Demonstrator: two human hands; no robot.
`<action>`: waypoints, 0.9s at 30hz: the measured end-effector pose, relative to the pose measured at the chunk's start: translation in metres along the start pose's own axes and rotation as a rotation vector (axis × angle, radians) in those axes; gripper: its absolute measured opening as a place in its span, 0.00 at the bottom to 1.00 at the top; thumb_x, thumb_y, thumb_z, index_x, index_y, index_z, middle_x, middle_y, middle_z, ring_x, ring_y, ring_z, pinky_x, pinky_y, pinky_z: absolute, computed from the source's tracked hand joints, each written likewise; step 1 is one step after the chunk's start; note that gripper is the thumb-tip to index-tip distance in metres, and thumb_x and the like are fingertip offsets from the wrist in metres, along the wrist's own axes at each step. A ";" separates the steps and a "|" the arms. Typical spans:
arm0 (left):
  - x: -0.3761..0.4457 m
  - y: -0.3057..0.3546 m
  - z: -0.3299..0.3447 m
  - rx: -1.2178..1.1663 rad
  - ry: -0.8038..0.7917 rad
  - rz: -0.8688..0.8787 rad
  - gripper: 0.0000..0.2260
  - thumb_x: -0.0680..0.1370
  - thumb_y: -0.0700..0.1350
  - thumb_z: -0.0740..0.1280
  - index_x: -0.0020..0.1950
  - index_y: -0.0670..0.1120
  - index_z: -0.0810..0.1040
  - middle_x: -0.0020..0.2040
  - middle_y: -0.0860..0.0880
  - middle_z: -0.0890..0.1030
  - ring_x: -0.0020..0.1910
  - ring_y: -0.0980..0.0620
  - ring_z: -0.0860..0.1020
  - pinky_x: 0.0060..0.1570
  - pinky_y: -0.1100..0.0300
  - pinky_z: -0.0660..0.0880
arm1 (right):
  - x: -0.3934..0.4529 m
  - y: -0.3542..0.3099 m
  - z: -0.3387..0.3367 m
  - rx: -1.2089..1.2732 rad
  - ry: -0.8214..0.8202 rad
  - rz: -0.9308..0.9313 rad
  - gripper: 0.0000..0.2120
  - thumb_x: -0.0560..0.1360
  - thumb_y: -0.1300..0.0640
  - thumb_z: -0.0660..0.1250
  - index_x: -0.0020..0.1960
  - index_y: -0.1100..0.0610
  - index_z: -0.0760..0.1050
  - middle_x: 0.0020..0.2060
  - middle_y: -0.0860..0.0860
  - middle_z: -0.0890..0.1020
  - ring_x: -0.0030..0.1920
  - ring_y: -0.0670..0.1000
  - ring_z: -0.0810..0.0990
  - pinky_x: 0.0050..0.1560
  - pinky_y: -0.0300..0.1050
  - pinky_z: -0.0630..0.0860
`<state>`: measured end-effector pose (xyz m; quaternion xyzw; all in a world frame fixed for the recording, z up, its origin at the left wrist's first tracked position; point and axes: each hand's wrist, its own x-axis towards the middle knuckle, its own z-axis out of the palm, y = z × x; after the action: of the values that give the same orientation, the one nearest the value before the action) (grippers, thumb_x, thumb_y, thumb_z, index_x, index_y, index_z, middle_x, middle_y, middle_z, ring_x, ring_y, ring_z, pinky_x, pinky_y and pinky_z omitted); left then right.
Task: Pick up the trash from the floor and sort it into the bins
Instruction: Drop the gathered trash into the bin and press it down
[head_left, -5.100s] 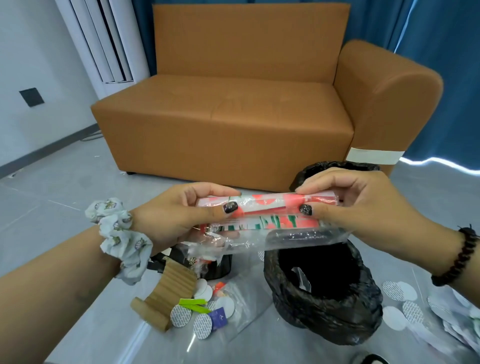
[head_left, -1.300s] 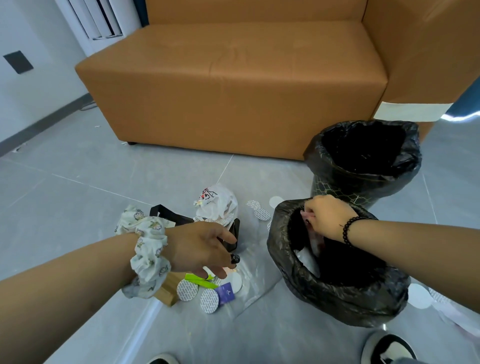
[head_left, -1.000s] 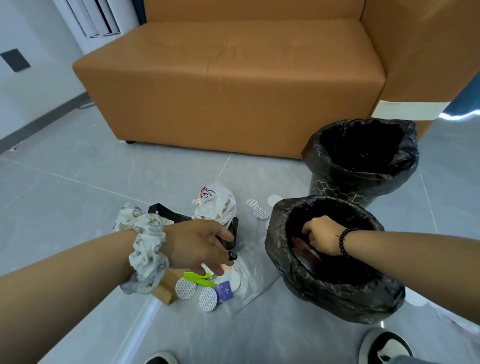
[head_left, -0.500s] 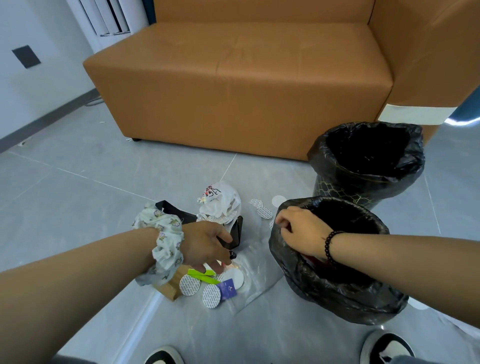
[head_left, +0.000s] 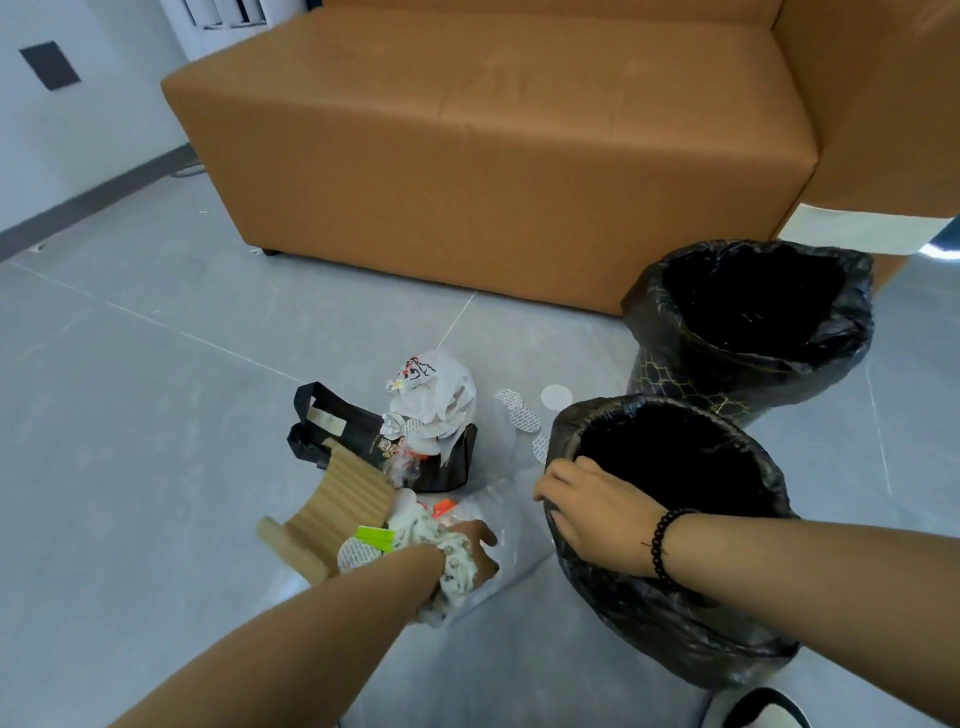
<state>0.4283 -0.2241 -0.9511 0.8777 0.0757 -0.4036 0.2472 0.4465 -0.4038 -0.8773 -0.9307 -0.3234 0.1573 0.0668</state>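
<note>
Right hand draped over the near rim of the nearer bin, a round one lined with crinkled glossy black plastic, fingers curled on the liner, probably to steady the mouth and keep it open for the next drop. Left hand down low in the litter on the grey tiled floor, mostly hidden behind a white printed fabric scrunchie at the wrist; cannot tell whether clenched on anything. Directly under it, a limp sheet of clear plastic film, likely the next target. Just beside, a curled strip of ribbed brown corrugated cardboard, a lime-green paper tag and flat round white dotted discs. Behind those, a black paper gift bag stuffed with a crumpled white plastic bag. Farther bin, also black-lined, with a gold honeycomb pattern, set just behind the first, both near the pile for short reaches. Smooth tan leatherette sofa at the back.
</note>
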 end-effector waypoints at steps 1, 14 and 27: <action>0.006 0.003 0.017 0.004 -0.020 0.006 0.21 0.76 0.41 0.65 0.69 0.44 0.69 0.68 0.41 0.70 0.66 0.43 0.71 0.62 0.60 0.68 | 0.000 0.001 0.001 0.013 -0.008 0.007 0.16 0.80 0.58 0.55 0.67 0.53 0.66 0.62 0.50 0.68 0.60 0.52 0.66 0.59 0.45 0.71; 0.035 -0.023 0.125 -0.207 0.329 -0.186 0.34 0.79 0.60 0.55 0.77 0.49 0.42 0.78 0.47 0.46 0.77 0.45 0.51 0.73 0.56 0.48 | -0.001 0.005 0.011 0.119 0.050 -0.028 0.17 0.79 0.60 0.55 0.67 0.52 0.66 0.63 0.47 0.67 0.58 0.51 0.66 0.60 0.44 0.68; 0.081 -0.041 0.139 0.302 0.254 0.094 0.21 0.67 0.45 0.58 0.56 0.37 0.72 0.60 0.37 0.68 0.47 0.36 0.82 0.41 0.44 0.81 | -0.003 0.001 0.007 0.127 0.018 0.017 0.16 0.80 0.59 0.55 0.67 0.53 0.67 0.63 0.48 0.67 0.60 0.52 0.68 0.59 0.46 0.70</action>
<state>0.3748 -0.2626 -1.1032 0.9512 0.0040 -0.2845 0.1195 0.4428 -0.4065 -0.8831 -0.9287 -0.3042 0.1696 0.1270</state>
